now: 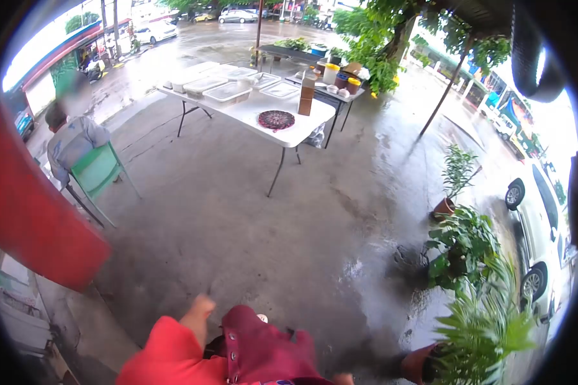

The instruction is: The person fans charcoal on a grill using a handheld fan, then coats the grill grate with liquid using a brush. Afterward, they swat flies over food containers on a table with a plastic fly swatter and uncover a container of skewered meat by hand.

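Observation:
My left hand (202, 308) hangs low in front of me, beside the dark red cloth (266, 346) at my body. Its fingers are blurred, and nothing can be made out in them. Of my right hand (342, 379) only a small part shows at the bottom edge, right of the cloth; its fingers are hidden. Both hands are far from the white table (263, 112), which bears several lidded clear containers (228, 92), a round dark patterned mat (276, 120) and an upright brown box (306, 101).
A person (77, 138) sits on a green chair (97, 170) at the left, behind a red pillar (38, 218). Potted plants (465, 247) line the right side, near a parked white car (536, 218). A dark side table (331, 96) holds jars. The concrete floor looks wet.

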The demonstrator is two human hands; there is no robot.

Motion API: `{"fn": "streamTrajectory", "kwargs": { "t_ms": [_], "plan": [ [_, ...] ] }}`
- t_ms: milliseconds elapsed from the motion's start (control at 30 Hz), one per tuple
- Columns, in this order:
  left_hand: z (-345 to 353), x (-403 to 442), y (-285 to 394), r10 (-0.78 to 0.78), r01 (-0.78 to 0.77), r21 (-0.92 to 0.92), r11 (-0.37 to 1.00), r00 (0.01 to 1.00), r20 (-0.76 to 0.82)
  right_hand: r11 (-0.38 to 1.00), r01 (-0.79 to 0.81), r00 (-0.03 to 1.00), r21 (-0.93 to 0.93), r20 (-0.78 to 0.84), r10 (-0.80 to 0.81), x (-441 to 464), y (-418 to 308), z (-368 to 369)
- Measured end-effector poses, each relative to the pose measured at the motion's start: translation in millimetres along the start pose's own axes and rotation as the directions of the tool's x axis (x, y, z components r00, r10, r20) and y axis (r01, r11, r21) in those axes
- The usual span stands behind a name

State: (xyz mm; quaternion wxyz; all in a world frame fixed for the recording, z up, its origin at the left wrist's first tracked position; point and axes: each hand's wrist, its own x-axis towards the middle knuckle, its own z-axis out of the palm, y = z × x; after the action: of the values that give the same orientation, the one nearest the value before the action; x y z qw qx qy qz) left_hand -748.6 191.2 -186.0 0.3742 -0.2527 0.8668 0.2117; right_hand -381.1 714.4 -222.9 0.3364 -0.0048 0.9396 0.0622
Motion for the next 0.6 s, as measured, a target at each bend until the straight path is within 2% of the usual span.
{"fn": "streamTrajectory", "kwargs": {
  "t_ms": [67, 100, 133, 167, 233, 300, 367, 400, 433, 467, 500, 567, 600],
  "plan": [
    [-36, 3, 156, 0.244, -0.244, -0.055, 0.968, 0.97, -0.02, 0.928, -0.179, 0.977, 0.328, 0.17, 0.129, 34, 15, -29],
    [-40, 27, 224, 0.362, -0.361, -0.028, 0.932, 0.931, 0.041, 0.863, -0.268, 0.957, 0.428, 0.22, 0.188, 57, 29, -48],
    [-45, 41, 293, 0.442, -0.442, -0.022, 0.897, 0.897, 0.016, 0.833, -0.3, 0.948, 0.466, 0.24, 0.207, 82, 45, -64],
    [-49, 52, 356, 0.617, -0.618, -0.025, 0.786, 0.786, -0.029, 0.829, -0.306, 0.946, 0.469, 0.246, 0.21, 109, 64, -79],
    [-76, 29, 465, 0.654, -0.551, -0.432, 0.714, 0.745, 0.13, 0.858, -0.28, 0.952, 0.43, 0.242, 0.19, 165, 106, -99],
    [-62, 62, 554, 0.718, -0.334, -0.757, 0.562, 0.651, 0.246, 0.933, -0.202, 0.967, 0.298, 0.211, 0.142, 233, 162, -116],
    [-72, 55, 627, 0.706, -0.196, -0.821, 0.537, 0.637, 0.309, 0.999, -0.035, 0.986, 0.006, 0.162, 0.034, 314, 227, -146],
    [-84, 47, 654, 0.695, -0.123, -0.841, 0.526, 0.633, 0.342, 0.983, 0.019, 0.993, -0.182, 0.116, 0.002, 362, 267, -169],
    [-92, 53, 685, 0.703, -0.139, -0.841, 0.523, 0.628, 0.334, 0.983, -0.049, 0.998, -0.176, 0.02, 0.053, 421, 307, -202],
    [-99, 59, 717, 0.714, -0.152, -0.842, 0.517, 0.62, 0.326, 0.987, -0.158, 0.982, -0.028, -0.11, 0.154, 486, 349, -251],
    [-103, 65, 742, 0.717, -0.151, -0.844, 0.515, 0.615, 0.328, 0.961, -0.182, 0.96, 0.208, -0.172, 0.219, 529, 375, -314],
    [-117, 86, 792, 0.703, -0.019, -0.88, 0.475, 0.61, 0.366, 0.76, -0.082, 0.892, 0.644, -0.292, 0.344, 602, 417, -473],
    [-127, 98, 825, 0.707, 0.036, -0.89, 0.455, 0.593, 0.385, 0.669, -0.055, 0.857, 0.741, -0.309, 0.412, 642, 435, -524]
  ]
}}
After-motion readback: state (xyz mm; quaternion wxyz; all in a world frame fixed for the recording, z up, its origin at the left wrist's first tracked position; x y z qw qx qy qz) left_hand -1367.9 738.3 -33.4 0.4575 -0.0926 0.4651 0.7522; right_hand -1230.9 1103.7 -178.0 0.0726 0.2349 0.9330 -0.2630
